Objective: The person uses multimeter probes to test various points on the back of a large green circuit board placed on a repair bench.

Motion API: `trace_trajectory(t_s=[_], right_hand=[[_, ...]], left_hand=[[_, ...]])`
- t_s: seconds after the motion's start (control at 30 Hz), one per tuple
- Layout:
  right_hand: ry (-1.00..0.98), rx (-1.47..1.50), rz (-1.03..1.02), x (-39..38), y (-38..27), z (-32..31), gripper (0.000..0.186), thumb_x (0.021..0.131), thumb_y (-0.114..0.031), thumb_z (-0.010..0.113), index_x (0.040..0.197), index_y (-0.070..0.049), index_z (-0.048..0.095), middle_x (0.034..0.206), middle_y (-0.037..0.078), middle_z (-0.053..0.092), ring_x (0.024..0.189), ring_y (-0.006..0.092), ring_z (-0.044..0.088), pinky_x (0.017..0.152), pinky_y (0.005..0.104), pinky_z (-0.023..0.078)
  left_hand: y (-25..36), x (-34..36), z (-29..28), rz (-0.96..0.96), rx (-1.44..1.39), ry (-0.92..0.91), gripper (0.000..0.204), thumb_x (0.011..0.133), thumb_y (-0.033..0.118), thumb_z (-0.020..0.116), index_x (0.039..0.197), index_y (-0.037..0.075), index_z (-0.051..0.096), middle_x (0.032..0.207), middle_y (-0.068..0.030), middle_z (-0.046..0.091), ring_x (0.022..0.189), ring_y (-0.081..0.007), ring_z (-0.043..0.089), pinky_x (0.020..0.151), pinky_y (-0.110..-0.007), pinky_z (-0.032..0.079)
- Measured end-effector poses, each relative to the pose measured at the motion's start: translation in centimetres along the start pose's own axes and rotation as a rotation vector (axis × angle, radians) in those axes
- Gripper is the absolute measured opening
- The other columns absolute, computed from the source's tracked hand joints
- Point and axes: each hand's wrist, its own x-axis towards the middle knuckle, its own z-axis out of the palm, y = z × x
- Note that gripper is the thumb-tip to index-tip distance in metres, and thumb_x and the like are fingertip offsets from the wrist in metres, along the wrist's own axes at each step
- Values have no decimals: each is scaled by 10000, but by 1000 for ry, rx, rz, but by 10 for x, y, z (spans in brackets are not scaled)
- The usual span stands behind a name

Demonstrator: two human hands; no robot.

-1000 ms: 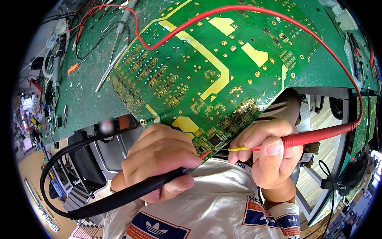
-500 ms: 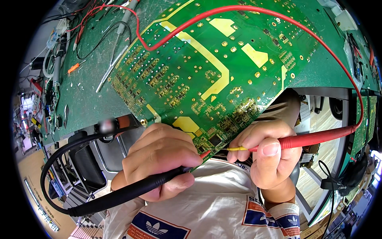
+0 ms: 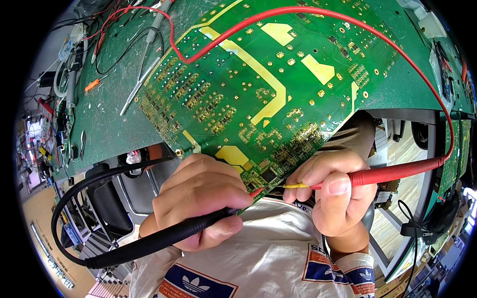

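A large green circuit board [image 3: 238, 99] with gold pads and many small parts lies over the bench's near edge. My left hand [image 3: 198, 198] is closed round a black test probe [image 3: 159, 236], its red tip close to the board's near corner. From the right, my right hand [image 3: 338, 191] pinches a red test probe [image 3: 397, 170], whose yellow tip section points left at that same corner, near a square black chip [image 3: 269, 175]. Whether either tip touches the board I cannot tell. The red probe's cable [image 3: 348, 19] arches across above the board.
On the green bench [image 3: 112, 124] at the left lie a metal rod-like tool [image 3: 136, 92], an orange-handled screwdriver [image 3: 92, 85] and tweezers [image 3: 82, 144]. The black probe's cable [image 3: 59, 213] loops at lower left. More green circuit boards [image 3: 462, 149] stand at the right.
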Motion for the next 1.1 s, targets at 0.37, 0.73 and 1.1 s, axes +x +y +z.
trace_trajectory(t_s=[0.37,0.73,1.1], right_hand=[[-19,-17,-5,0,0,-2,128,1018,-71,575,999,52,606,743,82,679,619,106,649,556,242,520],[-19,-6,-7,-1,1,-2,129,1025,-71,565,1002,50,603,772,87,679,633,111,656,566,247,527],[25,45,70,4,-7,2,201,1056,-100,532,952,58,599,818,100,654,657,122,662,601,265,549]], left_hand=[[-2,2,-3,13,11,-40,220,924,192,725,980,-17,687,811,-115,704,743,-293,684,701,-384,514],[1,2,0,-24,1,-6,206,890,178,753,952,-9,692,813,-110,700,737,-297,685,701,-379,517],[9,24,1,-189,43,-49,446,939,459,716,830,32,646,762,-125,708,675,-271,676,652,-381,503]])
